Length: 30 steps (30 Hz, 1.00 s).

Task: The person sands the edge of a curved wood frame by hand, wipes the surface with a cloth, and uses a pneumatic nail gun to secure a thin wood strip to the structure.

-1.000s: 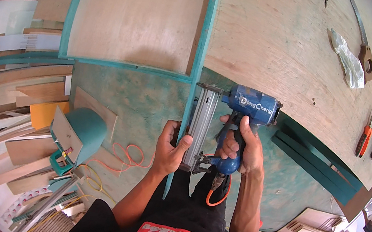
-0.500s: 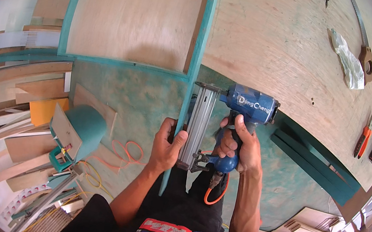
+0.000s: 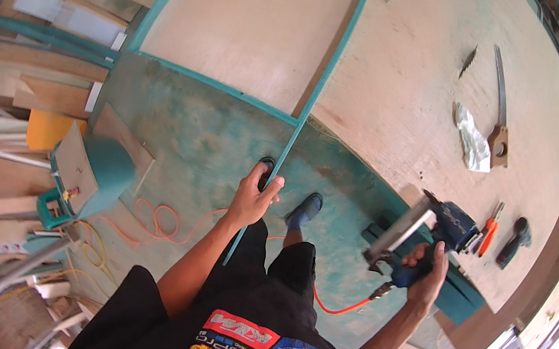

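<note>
My left hand (image 3: 253, 197) grips a long thin teal strip (image 3: 310, 102) that runs up along the edge of a plywood panel (image 3: 261, 20). Off to the right, away from the strip, my right hand (image 3: 427, 273) holds a blue nail gun (image 3: 425, 232) by its handle, with its silver magazine pointing down-left. An orange air hose (image 3: 339, 306) trails from the gun across the floor behind my legs. The big plywood workbench (image 3: 412, 86) lies ahead, and my feet in dark shoes (image 3: 304, 210) stand on the teal-stained floor.
On the bench lie a hand saw (image 3: 498, 111), a crumpled rag (image 3: 472, 139), orange-handled pliers (image 3: 489, 230) and a dark tool (image 3: 514, 242). A teal stool-like piece (image 3: 97, 170) and stacked boards (image 3: 20, 87) crowd the left. Offcuts pile at lower left and lower right.
My right hand has pulled the nail gun away from the strip to the right. My left hand still holds the strip. The view has shifted, showing more of the bench.
</note>
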Available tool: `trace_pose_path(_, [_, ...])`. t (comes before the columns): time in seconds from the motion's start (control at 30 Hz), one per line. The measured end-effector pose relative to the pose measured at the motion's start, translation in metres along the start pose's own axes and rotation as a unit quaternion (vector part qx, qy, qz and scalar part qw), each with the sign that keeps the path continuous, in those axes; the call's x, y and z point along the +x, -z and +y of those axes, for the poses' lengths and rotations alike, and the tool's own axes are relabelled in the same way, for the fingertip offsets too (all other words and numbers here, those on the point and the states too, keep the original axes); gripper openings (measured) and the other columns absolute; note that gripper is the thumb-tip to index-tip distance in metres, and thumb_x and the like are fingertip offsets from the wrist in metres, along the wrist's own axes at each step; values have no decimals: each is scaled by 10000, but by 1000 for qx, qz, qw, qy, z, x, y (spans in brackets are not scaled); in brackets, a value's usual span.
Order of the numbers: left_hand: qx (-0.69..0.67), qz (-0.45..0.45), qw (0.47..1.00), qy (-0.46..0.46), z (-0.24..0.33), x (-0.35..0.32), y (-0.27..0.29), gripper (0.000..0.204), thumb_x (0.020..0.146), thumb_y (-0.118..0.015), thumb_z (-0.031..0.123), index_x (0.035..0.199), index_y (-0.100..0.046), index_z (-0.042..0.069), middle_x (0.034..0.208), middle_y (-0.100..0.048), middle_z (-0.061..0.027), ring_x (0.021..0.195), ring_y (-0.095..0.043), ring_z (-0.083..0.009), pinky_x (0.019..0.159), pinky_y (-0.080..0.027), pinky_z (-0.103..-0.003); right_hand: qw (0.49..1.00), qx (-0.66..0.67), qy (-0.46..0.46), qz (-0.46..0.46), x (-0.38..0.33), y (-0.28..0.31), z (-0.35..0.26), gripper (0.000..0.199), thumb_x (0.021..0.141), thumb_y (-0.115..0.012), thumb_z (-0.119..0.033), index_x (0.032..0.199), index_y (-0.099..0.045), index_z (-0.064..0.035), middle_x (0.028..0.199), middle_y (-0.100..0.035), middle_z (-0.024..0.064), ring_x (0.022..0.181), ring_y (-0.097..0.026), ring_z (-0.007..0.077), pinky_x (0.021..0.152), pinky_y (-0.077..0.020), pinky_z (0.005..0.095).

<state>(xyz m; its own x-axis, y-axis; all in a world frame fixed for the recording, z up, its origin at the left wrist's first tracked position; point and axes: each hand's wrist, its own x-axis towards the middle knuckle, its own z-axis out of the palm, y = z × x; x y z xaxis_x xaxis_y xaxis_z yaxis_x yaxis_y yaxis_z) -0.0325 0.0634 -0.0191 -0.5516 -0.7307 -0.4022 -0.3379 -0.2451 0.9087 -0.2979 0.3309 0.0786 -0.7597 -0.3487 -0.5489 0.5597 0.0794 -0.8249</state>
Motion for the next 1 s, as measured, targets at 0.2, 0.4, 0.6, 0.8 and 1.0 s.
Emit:
trace_pose_path(0.2, [261,61,960,-76,-6,1,1,317,990,-634,332,1043,-596,22,800,-698,-131,680,-710,-282,578,-521,-406,971,-206,79,90,24,71,-69,361,993,-608,-165,1338,-563,-66,877,-593,36,712,-589,126,617,-495,282])
trace_pose_path(0.4, [404,158,899,-60,8,-14,-24,335,998,-596,378,966,-656,50,812,-699,-183,725,-670,-425,646,-524,-526,955,-243,105,132,31,122,-88,264,989,-639,-234,1199,-637,-73,828,-626,15,678,-595,113,588,-493,264])
trace_pose_path(0.6, [345,119,931,-18,-3,-7,-6,476,946,-620,538,946,-705,69,755,-682,-210,754,-655,-464,671,-497,-547,975,-138,102,141,31,133,-108,161,983,-623,-222,1020,-633,-66,757,-636,42,604,-597,127,540,-523,279])
trace_pose_path(0.8, [325,132,935,-60,-14,1,-10,448,952,-619,512,971,-690,70,752,-679,-212,770,-649,-470,685,-491,-539,959,-191,200,56,26,119,-92,404,960,-642,-94,1353,-563,-41,814,-652,21,690,-624,94,600,-506,248])
trace_pose_path(1.0, [334,137,932,-36,-9,-4,-7,440,959,-618,501,941,-672,65,736,-664,-216,739,-635,-471,657,-476,-542,963,-166,202,64,39,108,-78,303,962,-668,-138,1246,-612,-48,791,-621,5,668,-608,92,579,-503,254])
